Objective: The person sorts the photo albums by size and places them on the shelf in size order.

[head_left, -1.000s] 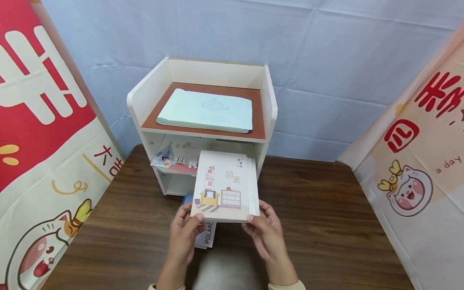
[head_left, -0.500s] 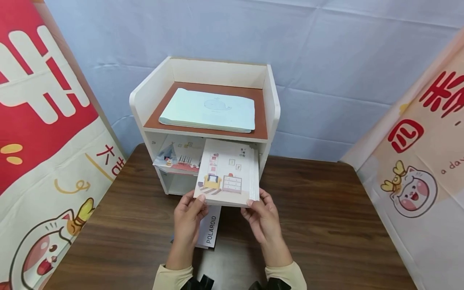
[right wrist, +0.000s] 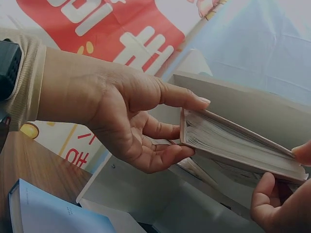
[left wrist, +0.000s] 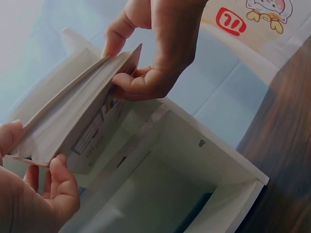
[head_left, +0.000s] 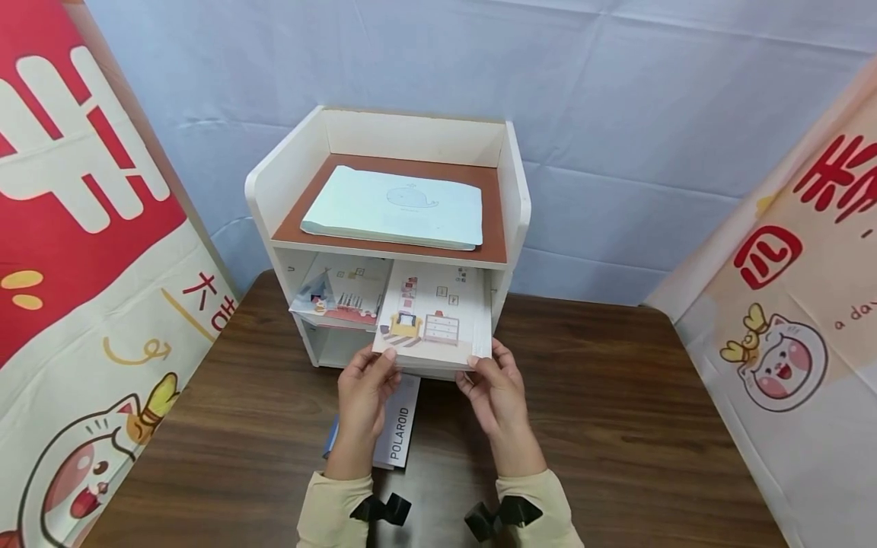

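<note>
A thick white book [head_left: 428,304] with a drawn armchair and drawers on its cover is held by both hands. My left hand [head_left: 363,396] pinches its near left corner, thumb on top and fingers beneath. At the near right corner my right hand [head_left: 499,399] grips likewise. The far part of the book is inside the middle compartment of the white shelf unit [head_left: 384,253], its far end hidden under the top board. Both wrist views show its page edges [right wrist: 238,141] between the covers. Left of it lies a similar illustrated book [head_left: 363,278] with a clear plastic packet [head_left: 315,293].
A pale blue book [head_left: 390,209] with a whale drawing lies on the unit's brown top. On the wooden table [head_left: 617,426], a blue book [right wrist: 58,208] with a white spine marked POLAROID lies below the left forearm. Printed banners [head_left: 774,327] hang on both sides.
Both hands have moved forward, sliding the white book deeper into the middle compartment. More of the POLAROID spine shows. The forearms reach farther over the table.
</note>
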### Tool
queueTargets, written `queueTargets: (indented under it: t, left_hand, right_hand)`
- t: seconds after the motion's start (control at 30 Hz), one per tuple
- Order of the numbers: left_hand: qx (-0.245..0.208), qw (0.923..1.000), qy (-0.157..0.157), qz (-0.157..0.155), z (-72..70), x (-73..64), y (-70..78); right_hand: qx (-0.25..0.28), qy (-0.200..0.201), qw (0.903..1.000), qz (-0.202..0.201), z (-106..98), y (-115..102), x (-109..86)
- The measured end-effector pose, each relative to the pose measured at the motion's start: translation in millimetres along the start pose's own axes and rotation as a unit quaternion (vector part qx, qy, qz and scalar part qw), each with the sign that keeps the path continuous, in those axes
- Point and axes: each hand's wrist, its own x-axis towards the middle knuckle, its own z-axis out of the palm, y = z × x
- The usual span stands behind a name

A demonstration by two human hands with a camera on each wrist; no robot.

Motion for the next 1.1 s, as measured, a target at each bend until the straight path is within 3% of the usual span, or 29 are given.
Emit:
queueTargets:
  t: [0.7,1.1]
  left_hand:
    - [0.006,0.9988,0.042,-0.025,9.2,24.5,-10.3]
    - [-0.016,0.9986,0.048,-0.015,16.7,33.1,-9.6]
  right_hand:
    - [0.012,0.027,0.9995,0.012,5.2,2.9,24.2]
    - [0.048,0.042,0.998,0.007,13.4,1.8,26.6]
